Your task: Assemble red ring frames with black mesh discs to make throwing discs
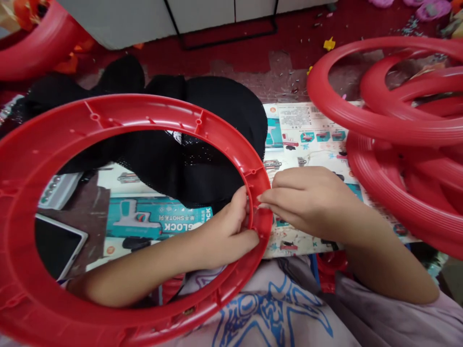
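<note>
Right fingers (284,196) pinched, left fingers (238,209) curled

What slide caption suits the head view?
Left hand grips a red plastic ring; right hand pinches at its hollow side.

I'm seeing one ring (133,113) taking up nine o'clock, cloth (229,96) lying behind it towards twelve, a tablet (56,243) showing through its opening at eight, cardboard (289,156) spreading partly under the cloth, stacked rings (392,127) resting at three.

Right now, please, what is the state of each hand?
Left hand: closed, holding the red ring by its inner edge.
Right hand: pinched closed at the ring; cannot tell whether it holds something small.
</note>
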Action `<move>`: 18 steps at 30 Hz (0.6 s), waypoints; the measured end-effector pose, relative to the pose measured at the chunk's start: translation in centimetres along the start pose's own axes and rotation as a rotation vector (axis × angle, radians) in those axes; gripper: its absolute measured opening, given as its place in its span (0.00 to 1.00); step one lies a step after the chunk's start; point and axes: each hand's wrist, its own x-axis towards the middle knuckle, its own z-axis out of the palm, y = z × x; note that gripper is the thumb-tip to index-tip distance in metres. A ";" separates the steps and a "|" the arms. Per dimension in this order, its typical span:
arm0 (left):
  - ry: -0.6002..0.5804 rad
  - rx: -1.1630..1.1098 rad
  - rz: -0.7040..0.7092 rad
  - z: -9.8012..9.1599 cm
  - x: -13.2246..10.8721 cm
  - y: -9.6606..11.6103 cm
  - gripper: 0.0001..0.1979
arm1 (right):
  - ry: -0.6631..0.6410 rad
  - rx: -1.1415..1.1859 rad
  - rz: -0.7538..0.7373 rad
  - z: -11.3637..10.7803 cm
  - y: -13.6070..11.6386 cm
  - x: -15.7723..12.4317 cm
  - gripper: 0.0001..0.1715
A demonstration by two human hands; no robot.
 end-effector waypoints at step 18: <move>-0.164 0.136 -0.031 0.0 -0.7 0.7 0.35 | -0.080 0.144 -0.077 0.9 0.9 0.2 0.17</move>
